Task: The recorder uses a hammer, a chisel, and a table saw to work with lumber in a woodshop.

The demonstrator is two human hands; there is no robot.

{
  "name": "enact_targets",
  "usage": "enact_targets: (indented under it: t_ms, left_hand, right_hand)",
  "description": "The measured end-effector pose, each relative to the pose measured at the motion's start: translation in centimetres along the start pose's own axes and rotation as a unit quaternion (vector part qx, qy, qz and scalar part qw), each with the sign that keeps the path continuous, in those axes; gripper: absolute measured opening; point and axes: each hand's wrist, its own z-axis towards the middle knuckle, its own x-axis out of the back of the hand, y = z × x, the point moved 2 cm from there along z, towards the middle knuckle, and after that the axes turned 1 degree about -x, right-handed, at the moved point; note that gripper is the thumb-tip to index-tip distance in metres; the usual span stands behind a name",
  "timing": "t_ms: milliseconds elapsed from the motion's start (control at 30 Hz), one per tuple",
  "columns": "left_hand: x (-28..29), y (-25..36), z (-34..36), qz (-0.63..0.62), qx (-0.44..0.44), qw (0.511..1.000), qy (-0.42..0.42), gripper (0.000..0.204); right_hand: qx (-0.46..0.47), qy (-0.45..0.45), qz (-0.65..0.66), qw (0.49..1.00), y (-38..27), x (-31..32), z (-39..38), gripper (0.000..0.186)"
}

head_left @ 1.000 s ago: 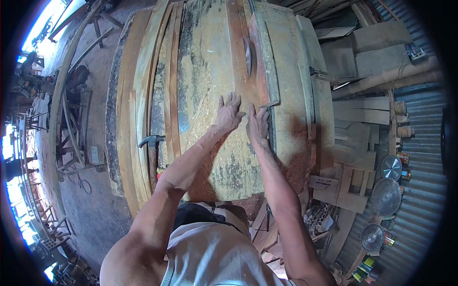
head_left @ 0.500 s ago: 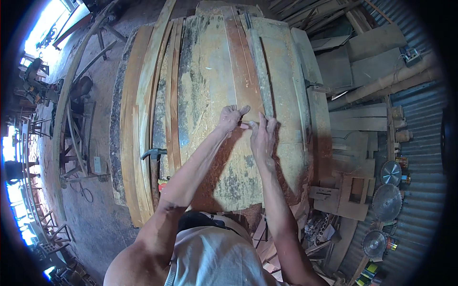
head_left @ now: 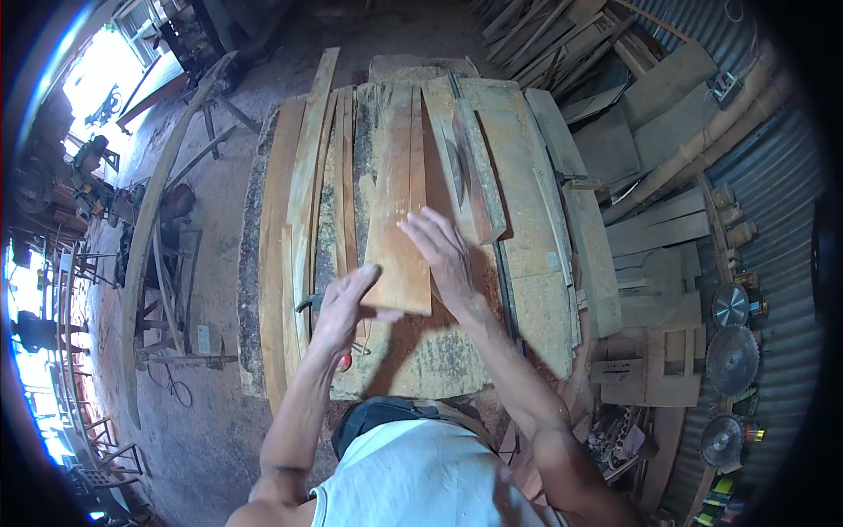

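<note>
A reddish-brown wooden board (head_left: 395, 255) lies lengthwise over the worktable, its near end lifted toward me. At its near left corner, my left hand (head_left: 341, 307) is closed on it, thumb on top and fingers underneath. My right hand (head_left: 442, 259) rests by the board's right edge, fingers stretched out over its upper face, near some pale wood chips. A thin dark line runs along the board toward its far end. Right of it, a saw blade (head_left: 457, 167) stands up from the table beside a long wooden guide bar (head_left: 480, 171).
Long planks (head_left: 283, 220) lie along the left side of the dusty table (head_left: 536, 307). A hammer (head_left: 309, 302) is partly hidden by my left hand. Circular blades (head_left: 732, 360) hang on the corrugated wall at right. Scrap boards (head_left: 663, 92) lean at the far right.
The board has shifted left, away from the guide bar, uncovering the saw blade. My left hand has moved left and nearer, onto the board's corner; my right hand has opened over the board.
</note>
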Motion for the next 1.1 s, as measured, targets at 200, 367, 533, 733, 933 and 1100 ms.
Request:
enact_targets:
  t_ms: [200, 367, 533, 733, 933, 1100]
  left_hand:
    - [6.3, 2.3, 2.4, 0.179, -0.2, 0.958, 0.095, 0.041]
    - [3.4, 3.2, 1.5, 0.078, -0.321, 0.937, 0.111, 0.041]
    - [1.9, 11.5, -1.7, 0.096, -0.456, 0.874, 0.135, 0.042]
    - [1.7, 18.3, -4.8, -0.061, -0.421, 0.899, 0.099, 0.044]
    - [0.7, 2.7, 1.8, -0.15, -0.125, 0.979, 0.065, 0.041]
    - [-1.8, -22.4, 4.6, -0.169, 0.133, 0.977, -0.01, 0.039]
  right_hand:
    - [0.147, 0.021, 0.046, 0.988, -11.4, 6.3, 3.0, 0.035]
    - [0.286, 0.147, 0.141, 0.936, -26.2, 11.4, 10.1, 0.013]
    - [0.209, 0.129, 0.222, 0.943, -22.4, 15.5, 13.0, 0.07]
    - [-0.224, -0.223, 0.188, 0.93, -4.8, 9.9, -3.5, 0.13]
    - [-0.435, -0.226, 0.479, 0.728, -3.1, 9.7, -36.4, 0.065]
    - [-0.635, -0.204, 0.39, 0.635, -8.7, 14.5, -59.3, 0.038]
